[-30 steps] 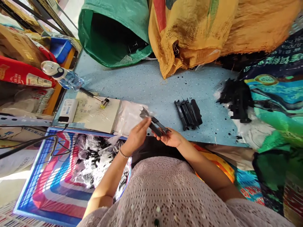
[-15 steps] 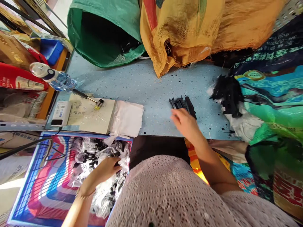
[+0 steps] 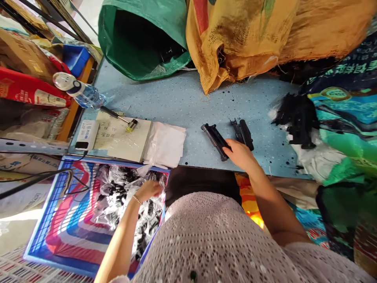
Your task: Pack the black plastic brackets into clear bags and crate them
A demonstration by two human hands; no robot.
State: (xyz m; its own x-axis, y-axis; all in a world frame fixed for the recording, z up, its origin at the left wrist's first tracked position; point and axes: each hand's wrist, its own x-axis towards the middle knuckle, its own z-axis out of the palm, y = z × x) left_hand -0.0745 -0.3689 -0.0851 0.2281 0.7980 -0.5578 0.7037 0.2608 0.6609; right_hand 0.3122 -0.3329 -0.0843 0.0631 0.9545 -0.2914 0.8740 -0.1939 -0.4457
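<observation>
My right hand is closed round the lower end of a long black plastic part, tilted over the blue speckled table. Just beyond that hand, other black plastic parts lie side by side on the tabletop. My left hand is over the blue basket, at its right side, with the fingers curled together. Clear plastic shows by its fingertips, but what they hold is hidden. Beneath it lies a heap of small black parts in clear bags.
At the left lie a notepad with a screwdriver, white plastic bags, a white box and a water bottle. Green and orange sacks line the back. More black parts lie at right.
My right hand has taken hold of one long black part and drawn it left, apart from the others. My left hand has curled over the basket. The whole view has shifted slightly.
</observation>
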